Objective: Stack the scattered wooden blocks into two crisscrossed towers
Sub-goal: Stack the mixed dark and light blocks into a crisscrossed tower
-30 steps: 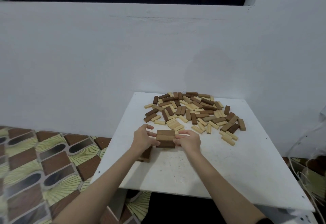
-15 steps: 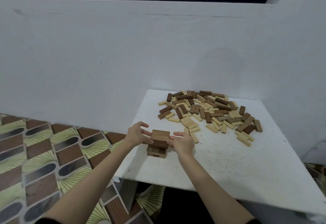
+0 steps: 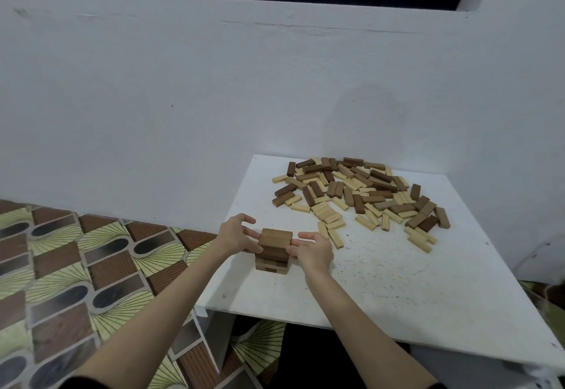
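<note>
Fingers (image 3: 298, 240) of the right hand (image 3: 313, 251) are curled against the right side of a short tower (image 3: 273, 251) of brown wooden blocks, and those of the left hand (image 3: 237, 235) are pressed to its left side, with the forefinger raised clear above. The upper layers of the tower are thus held between both hands. The tower is set on the near left part of a white desk (image 3: 382, 297), close to its left edge, with the layers crossed over one another. Farther back, toward the wall (image 3: 214, 98), a loose pile of blocks (image 3: 360, 192), dark brown and pale, is spread flat over the desk. A patterned floor (image 3: 76, 266) is seen at the left.
</note>
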